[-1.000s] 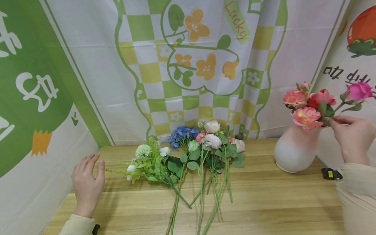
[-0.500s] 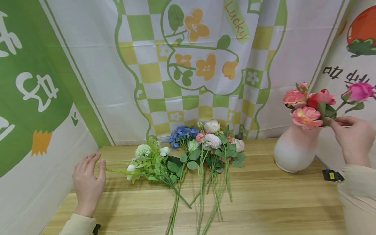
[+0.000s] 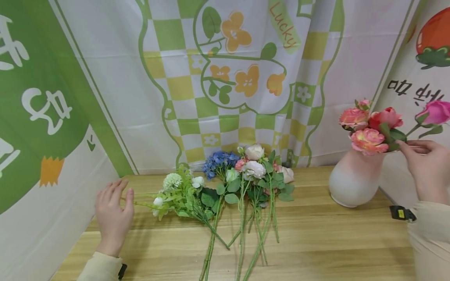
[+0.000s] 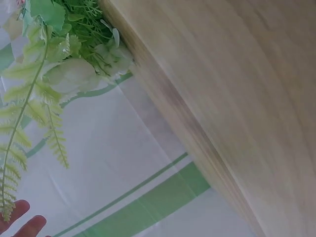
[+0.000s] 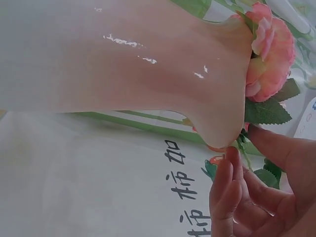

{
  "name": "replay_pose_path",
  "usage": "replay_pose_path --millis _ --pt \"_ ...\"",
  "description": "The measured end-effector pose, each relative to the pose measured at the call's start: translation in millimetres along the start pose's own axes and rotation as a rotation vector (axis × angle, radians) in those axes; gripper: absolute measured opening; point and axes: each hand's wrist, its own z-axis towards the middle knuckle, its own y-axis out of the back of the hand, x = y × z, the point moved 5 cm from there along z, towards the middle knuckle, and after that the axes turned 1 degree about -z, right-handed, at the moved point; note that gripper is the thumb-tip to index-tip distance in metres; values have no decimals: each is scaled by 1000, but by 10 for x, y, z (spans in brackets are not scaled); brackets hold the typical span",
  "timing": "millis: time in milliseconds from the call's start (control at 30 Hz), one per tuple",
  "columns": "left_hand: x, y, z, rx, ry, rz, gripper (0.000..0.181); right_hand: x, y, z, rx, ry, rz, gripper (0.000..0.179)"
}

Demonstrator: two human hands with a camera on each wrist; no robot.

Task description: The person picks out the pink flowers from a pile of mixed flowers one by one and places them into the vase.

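At the mouth of a pink-and-white vase [image 3: 355, 181], my right hand [image 3: 427, 164] pinches the green stem of a magenta rose [image 3: 436, 113], which leans out to the right. The right wrist view has the thumb and fingers [image 5: 229, 173] on the stem right beside the vase's lip. Coral-pink flowers [image 3: 369, 141] stand in the vase. On the left, my left hand [image 3: 115, 214] is held with loosely bent fingers near the tip of a fern sprig [image 3: 140, 203]; it grips nothing. Its fingertips show by the fern tip in the left wrist view.
Loose artificial flowers lie mid-table: a white-and-green bunch [image 3: 172, 181], a blue hydrangea [image 3: 220, 163] and pale roses [image 3: 254, 168], long stems pointing forward. A small black object [image 3: 400, 213] is by the right sleeve. Printed cloth [image 3: 242, 128] hangs behind the wooden table [image 3: 316, 242].
My left hand has shifted slightly right, closer to the fern sprig. My right hand and the magenta rose have moved a little to the right.
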Motion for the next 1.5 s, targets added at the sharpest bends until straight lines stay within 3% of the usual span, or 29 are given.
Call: replay_pose_path --millis 133,233,433,767,867,1067,1300,1500 --pt "-38 -39 10 -7 -18 -1 33 -68 38 -53 -15 -74 78 63" --pt "-76 -74 29 -15 -36 -9 32 -114 78 -121 -86 -95 117 52" --pt "-166 -168 69 -14 -44 -24 31 -76 150 -267 -251 -37 176 27" --pt "-396 -413 185 -8 -50 -42 29 223 160 -482 -279 54 279 15" --pt "-476 -481 221 -5 -49 -47 29 325 132 -560 -313 111 246 19" --pt "-636 -635 271 19 -60 -43 29 443 1 -679 -339 180 176 44" --pt "-804 -833 324 31 -52 -84 31 560 -216 -747 -293 261 264 29" --pt "-886 -985 344 51 -34 -88 31 616 -364 -785 -279 305 265 46"
